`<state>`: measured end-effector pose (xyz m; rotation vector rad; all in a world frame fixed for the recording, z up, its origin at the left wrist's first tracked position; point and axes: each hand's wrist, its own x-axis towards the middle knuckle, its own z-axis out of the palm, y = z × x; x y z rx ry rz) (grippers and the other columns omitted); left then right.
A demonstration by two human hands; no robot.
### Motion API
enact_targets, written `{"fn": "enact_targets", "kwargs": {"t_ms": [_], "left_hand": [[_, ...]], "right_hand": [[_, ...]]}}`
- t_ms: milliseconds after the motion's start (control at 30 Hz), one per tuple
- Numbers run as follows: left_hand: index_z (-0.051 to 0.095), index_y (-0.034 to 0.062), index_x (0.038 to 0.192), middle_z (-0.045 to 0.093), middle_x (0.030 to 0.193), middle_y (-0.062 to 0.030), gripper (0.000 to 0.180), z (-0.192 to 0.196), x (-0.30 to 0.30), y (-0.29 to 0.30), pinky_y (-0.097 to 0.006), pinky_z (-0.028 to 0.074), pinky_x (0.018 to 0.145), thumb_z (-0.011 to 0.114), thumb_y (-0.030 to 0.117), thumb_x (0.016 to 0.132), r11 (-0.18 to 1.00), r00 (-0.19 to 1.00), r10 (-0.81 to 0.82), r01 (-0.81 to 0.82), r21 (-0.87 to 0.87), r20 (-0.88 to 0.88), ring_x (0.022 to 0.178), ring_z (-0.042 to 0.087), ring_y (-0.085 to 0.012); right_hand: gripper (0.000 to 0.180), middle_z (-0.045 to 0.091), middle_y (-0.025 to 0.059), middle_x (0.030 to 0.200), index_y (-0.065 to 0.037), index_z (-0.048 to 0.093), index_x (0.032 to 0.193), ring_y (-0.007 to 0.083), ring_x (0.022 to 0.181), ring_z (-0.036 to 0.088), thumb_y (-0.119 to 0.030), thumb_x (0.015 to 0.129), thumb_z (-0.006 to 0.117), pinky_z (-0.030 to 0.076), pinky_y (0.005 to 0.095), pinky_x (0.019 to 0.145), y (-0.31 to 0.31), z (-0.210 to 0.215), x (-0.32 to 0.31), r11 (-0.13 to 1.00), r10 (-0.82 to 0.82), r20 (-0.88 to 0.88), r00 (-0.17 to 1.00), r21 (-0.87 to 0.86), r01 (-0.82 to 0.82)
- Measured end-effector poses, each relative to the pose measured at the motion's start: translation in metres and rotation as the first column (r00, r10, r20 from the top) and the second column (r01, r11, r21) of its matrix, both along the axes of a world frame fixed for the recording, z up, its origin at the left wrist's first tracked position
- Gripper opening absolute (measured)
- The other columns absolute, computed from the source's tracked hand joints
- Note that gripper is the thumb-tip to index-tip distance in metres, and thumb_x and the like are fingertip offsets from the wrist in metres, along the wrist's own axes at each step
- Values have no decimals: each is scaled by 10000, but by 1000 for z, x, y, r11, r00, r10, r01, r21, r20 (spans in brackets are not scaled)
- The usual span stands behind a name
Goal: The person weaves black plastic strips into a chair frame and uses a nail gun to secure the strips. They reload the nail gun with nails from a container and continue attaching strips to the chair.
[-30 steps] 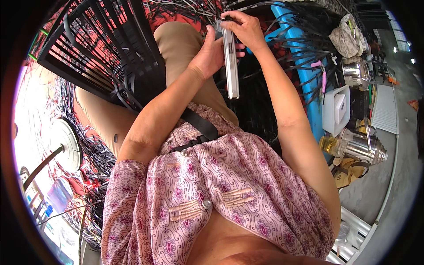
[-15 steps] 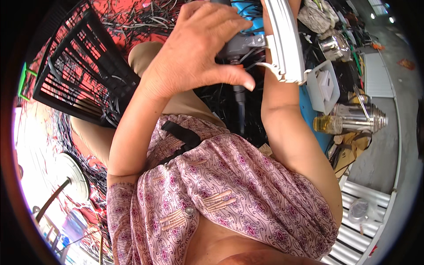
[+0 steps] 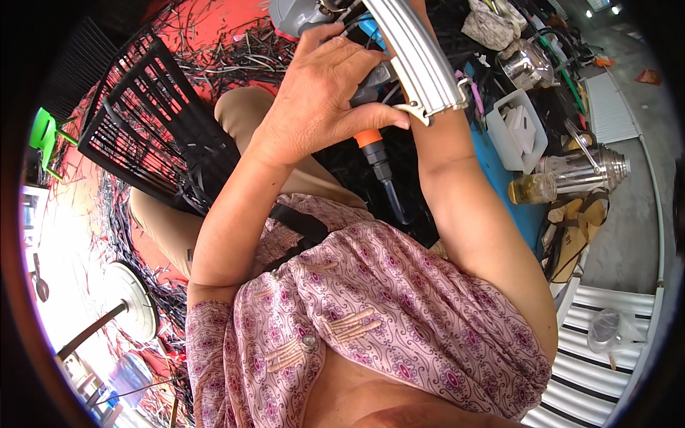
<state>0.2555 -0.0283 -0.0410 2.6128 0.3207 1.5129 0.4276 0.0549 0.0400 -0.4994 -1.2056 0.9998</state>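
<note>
In front of me at the top, my left hand (image 3: pixel 321 96) has its thumb stretched out and its fingers apart and slightly bent. Its thumb tip meets or overlaps a small metal latch lever at the end of a curved, ridged silver strip (image 3: pixel 417 60). A grey block (image 3: pixel 371 82) lies behind the gap between thumb and fingers. Below the hand, a tool with an orange ring (image 3: pixel 368 135), a dark collar (image 3: pixel 377 158) and a clear rounded tip (image 3: pixel 398 203) points downward. My right forearm (image 3: pixel 442 139) passes behind the silver strip; the right hand does not show.
A black slatted plastic basket (image 3: pixel 146 118) stands left, with black strips strewn over the red floor (image 3: pixel 193 36). At right are a white bin (image 3: pixel 534 132), a jar of yellow liquid (image 3: pixel 528 189), a steel flask (image 3: pixel 585 171) and a slatted white bench (image 3: pixel 592 371).
The view has shifted, bringing more of a grey machine part into sight at the top. The silver strip's latch end is closer to my left thumb. The hand's pose is nearly the same.
</note>
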Motion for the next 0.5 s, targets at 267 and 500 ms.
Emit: {"fn": "enact_targets", "kwargs": {"t_ms": [267, 500], "left_hand": [[417, -34, 1474, 635, 1288, -154, 831, -13, -2, 1, -396, 491, 1022, 749, 493, 923, 121, 699, -266, 708, -696, 664, 1173, 623, -224], [553, 32, 1152, 611, 808, -8, 464, -43, 16, -9, -233, 491, 526, 857, 190, 838, 54, 827, 85, 553, -831, 556, 602, 566, -74]], "right_hand": [[119, 739, -32, 844, -52, 799, 966, 21, 744, 621, -59, 848, 806, 486, 192, 647, -32, -21, -18, 802, -585, 380, 716, 400, 443], [164, 748, 60, 1033, 22, 752, 1014, 124, 959, 678, -35, 862, 775, 534, 285, 838, -44, -73, -22, 881, -471, 413, 780, 185, 435]]}}
